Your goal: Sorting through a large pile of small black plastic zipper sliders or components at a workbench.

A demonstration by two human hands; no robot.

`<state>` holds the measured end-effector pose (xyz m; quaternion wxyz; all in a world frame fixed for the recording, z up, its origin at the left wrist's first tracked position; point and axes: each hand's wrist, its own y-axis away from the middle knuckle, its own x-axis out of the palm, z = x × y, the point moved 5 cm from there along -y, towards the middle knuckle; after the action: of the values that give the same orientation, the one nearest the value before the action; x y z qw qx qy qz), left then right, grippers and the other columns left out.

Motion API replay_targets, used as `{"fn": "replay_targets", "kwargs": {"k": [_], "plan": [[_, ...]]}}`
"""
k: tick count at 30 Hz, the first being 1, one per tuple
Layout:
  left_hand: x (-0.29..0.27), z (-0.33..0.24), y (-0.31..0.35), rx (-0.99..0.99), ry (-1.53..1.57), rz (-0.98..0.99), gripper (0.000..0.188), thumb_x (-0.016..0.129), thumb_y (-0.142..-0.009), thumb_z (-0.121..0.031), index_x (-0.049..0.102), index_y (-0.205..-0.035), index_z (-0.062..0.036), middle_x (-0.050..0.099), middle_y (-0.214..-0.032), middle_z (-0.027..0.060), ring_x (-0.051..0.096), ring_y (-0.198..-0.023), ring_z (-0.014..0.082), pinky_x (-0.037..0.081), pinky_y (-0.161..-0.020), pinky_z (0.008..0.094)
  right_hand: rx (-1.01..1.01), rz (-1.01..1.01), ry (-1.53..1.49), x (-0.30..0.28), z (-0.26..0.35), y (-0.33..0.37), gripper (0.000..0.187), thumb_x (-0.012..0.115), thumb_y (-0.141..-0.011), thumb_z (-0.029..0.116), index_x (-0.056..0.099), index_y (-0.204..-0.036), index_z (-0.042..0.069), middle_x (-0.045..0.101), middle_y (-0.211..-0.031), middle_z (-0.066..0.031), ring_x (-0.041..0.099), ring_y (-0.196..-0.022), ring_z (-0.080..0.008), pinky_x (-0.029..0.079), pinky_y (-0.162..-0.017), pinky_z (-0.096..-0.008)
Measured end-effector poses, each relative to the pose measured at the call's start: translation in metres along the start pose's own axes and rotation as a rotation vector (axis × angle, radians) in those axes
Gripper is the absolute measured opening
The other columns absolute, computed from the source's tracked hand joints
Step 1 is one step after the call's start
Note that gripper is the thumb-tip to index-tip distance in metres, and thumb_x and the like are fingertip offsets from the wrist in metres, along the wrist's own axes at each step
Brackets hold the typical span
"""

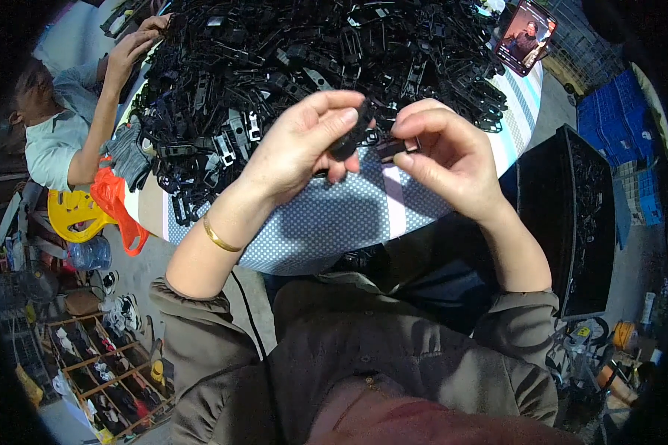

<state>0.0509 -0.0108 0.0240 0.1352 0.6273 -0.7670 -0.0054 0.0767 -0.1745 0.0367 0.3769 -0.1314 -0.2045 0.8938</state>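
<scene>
Black plastic pieces, worked by two bare hands at a dotted, striped tablecloth (pixel 263 241), just above picture centre.

Left hand (pixel 293 148), towards 11 o'clock: thumb and fingers closed around a dark piece (pixel 354 133), gold bangle (pixel 219 236) on the wrist. Right hand (pixel 460 167), towards 2 o'clock: thumb and forefinger pinching a small black part (pixel 395 150), just beside the dark piece; whether the two touch cannot be told. Heap of black clip-like parts (pixel 274 55), at 12 o'clock. Phone (pixel 527 35), lit, between 1 and 2. Blue crates (pixel 608 111), stacked, at 2. Black bin (pixel 564 185), at 3. Yellow stool (pixel 74 216) and red bag (pixel 110 191), at 9. Co-worker (pixel 56 152), pale shirt, between 9 and 10, hands at the heap's edge.
</scene>
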Motion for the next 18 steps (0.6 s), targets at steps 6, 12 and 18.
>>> {"fn": "replay_targets", "kwargs": {"k": [6,12,18], "plan": [[0.007,0.015,0.000,-0.094,0.189,0.032,0.033,0.048,-0.092,-0.026,0.051,-0.106,0.0037,0.062,-0.083,0.0108,0.064,-0.065,0.0144,0.053,-0.058,0.0219,-0.255,-0.034,0.444,0.011,0.012,-0.004,0.021,0.067,-0.069,-0.006,0.059,-0.088,-0.002,0.058,-0.094,-0.0124,0.059,-0.080,-0.0161,0.048,-0.069,-0.0253],[0.010,0.011,0.002,-0.022,0.188,0.171,0.046,0.049,-0.090,-0.012,0.034,-0.128,0.0084,0.052,-0.115,0.0174,0.056,-0.104,0.0200,0.046,-0.092,0.0266,-0.172,-0.135,0.536,0.002,0.005,-0.005,0.020,0.068,-0.070,-0.003,0.060,-0.089,-0.001,0.060,-0.093,-0.0114,0.058,-0.073,-0.0136,0.048,-0.062,-0.0229],[0.008,0.017,0.001,-0.012,0.295,0.184,0.051,0.051,-0.088,-0.009,0.029,-0.133,0.0054,0.052,-0.119,0.0165,0.057,-0.104,0.0232,0.047,-0.092,0.0300,-0.355,-0.061,0.807,0.006,0.013,-0.007,0.027,0.071,-0.065,0.001,0.064,-0.091,0.002,0.063,-0.092,-0.0091,0.058,-0.081,-0.0211,0.047,-0.070,-0.0292]]}}
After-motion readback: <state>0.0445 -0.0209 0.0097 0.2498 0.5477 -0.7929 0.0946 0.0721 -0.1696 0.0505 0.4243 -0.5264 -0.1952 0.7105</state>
